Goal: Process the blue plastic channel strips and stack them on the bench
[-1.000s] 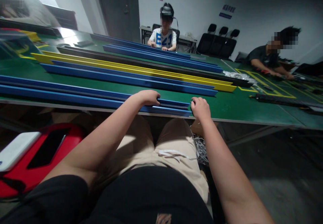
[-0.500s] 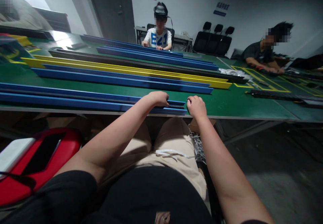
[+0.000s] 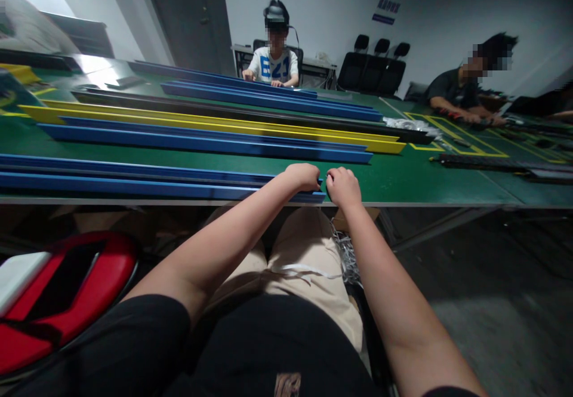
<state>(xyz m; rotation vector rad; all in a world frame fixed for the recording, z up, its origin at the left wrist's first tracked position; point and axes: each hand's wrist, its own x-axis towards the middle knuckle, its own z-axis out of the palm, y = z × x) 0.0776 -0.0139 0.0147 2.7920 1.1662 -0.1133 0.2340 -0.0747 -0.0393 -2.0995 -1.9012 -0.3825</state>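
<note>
A long blue channel (image 3: 188, 189) lies along the near edge of the green table, its right end between my hands. My left hand (image 3: 305, 177) is closed at that end, over the channel's opening; what its fingers grip is too small to tell. Just right of the channel's end, my right hand (image 3: 344, 185) rests with curled fingers around something small and dark, mostly hidden. The two hands are close together with a narrow gap between them.
Beyond lie another blue channel (image 3: 201, 141), a yellow channel (image 3: 384, 146) and a black one (image 3: 414, 135). A plastic bag (image 3: 409, 126) sits by the black end. People work across the green table (image 3: 430, 188). A red stool (image 3: 111, 259) stands at left.
My left hand has slid right along the near blue channel to its end, closer to my right hand. My right hand stays by the channel's end. The whole view has shifted slightly.
</note>
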